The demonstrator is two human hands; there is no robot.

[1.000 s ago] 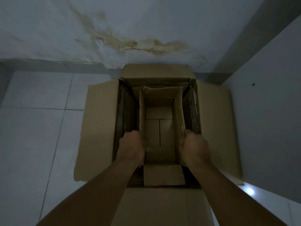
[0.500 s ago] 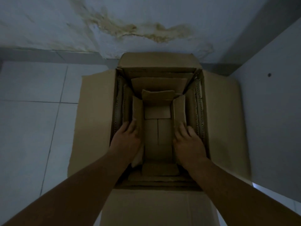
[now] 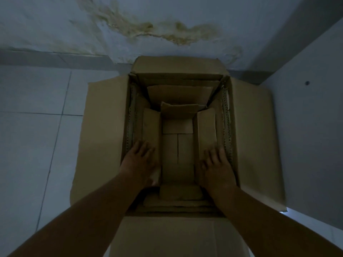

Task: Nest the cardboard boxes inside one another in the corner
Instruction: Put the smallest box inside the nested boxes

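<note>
Your left hand [image 3: 138,162] and right hand [image 3: 217,166] now lie flat, fingers released, pressing the side flaps of the smallest box [image 3: 177,145] outward; a second ago they gripped its walls. That box has dropped and sits seated inside the middle box [image 3: 180,92], itself within the large outer box [image 3: 104,138] in the stained wall [image 3: 148,28] corner. Judgement: nesting looks essentially complete.

Brown cardboard boxes [image 3: 104,138] are seen on pale grey tiles [image 3: 33,145]; the white wall [image 3: 55,25] is stained yellow-brown.
</note>
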